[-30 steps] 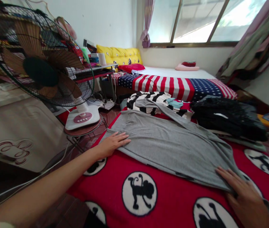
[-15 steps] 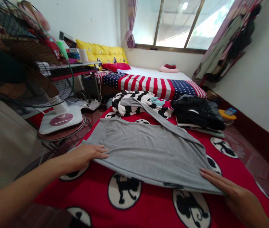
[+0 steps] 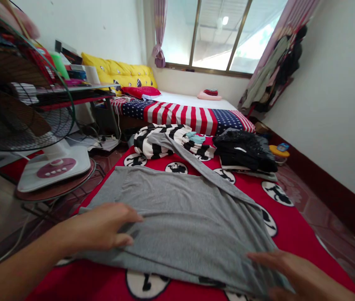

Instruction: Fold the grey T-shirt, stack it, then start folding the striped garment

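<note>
A grey long-sleeved shirt lies spread on a red blanket patterned with dark monkey figures in white circles. One long sleeve stretches from its right side across to the striped clothing behind. My left hand is over the shirt's near left part, thumb and fingers apart, with nothing in its grasp. At the near right corner, my right hand has its fingers stretched out over the fabric, blurred by motion and partly cut off by the frame. Whether either hand touches the cloth is unclear.
Behind the shirt lie a black-and-white striped garment and a pile of dark clothes. A fan stands on a round stool at left. Further back is a bed with a flag-patterned cover.
My view has shifted right and up. The left hand has gone from lying flat on the shirt's near edge to a raised, spread pose. The shirt's near edge appears lower in view.
</note>
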Motion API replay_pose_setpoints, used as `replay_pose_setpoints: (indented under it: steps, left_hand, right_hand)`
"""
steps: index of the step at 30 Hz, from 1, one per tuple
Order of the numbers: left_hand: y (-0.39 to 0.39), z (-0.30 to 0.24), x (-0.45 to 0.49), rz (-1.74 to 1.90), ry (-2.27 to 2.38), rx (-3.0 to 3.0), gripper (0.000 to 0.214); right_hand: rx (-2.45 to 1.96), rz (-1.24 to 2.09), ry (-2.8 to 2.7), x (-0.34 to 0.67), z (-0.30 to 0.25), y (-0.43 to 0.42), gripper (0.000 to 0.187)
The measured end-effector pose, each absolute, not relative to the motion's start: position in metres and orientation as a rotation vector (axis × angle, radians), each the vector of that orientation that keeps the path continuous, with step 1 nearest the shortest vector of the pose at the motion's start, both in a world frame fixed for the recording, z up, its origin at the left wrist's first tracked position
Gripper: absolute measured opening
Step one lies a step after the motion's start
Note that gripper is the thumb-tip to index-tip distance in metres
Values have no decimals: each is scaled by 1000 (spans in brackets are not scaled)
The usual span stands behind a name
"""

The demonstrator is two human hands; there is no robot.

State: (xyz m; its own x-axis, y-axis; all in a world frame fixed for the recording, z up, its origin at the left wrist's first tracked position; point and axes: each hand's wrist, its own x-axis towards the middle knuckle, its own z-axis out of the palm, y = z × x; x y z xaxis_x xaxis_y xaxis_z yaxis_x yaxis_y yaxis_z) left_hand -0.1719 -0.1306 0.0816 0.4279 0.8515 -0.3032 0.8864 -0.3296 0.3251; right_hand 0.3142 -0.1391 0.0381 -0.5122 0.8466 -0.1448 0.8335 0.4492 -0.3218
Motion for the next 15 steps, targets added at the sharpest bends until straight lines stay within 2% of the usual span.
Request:
replay_pose_setpoints:
  steps: [3,5,9,12,15]
  left_hand:
    - [-93,61,-130,178,1354,2379,44]
    - [-62,39,-108,348,1442,2429,46]
    - [-12,-6,-87,461,1705,2401,50]
    - [3,-29,-84,531,1880,2359,52]
    - [5,-42,-84,621,1953,2365,52]
  right_hand:
    - [-1416,712,-2522,257,61,-91,41]
    - [-1259,806,-2392,214,64,-47,35]
    - [-1111,911,-2208,139,49,37,30]
    - [-1205,796,-2146,96,37,86,34]
    - [-1305,669,-2127,63,29,125,53]
